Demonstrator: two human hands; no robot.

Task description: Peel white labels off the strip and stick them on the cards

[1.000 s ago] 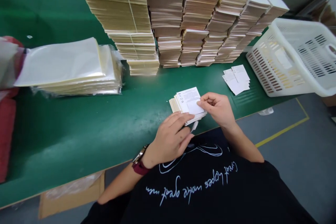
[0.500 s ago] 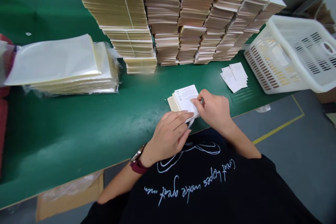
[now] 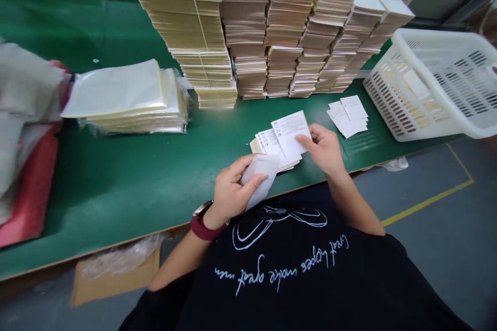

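Apparently, the step is singling out: the right hand (image 3: 324, 149) pinches a printed card (image 3: 288, 126) over the card pile (image 3: 267, 139), mid-frame; the left hand (image 3: 231, 189) clasps a pale slip (image 3: 262, 165), just left. The next move likely calls for a firm, level pinch.

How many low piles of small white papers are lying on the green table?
2: one pile between the left hand and right hand, partly covered; another pile beside the white basket. More may be hidden behind the tall stacks.
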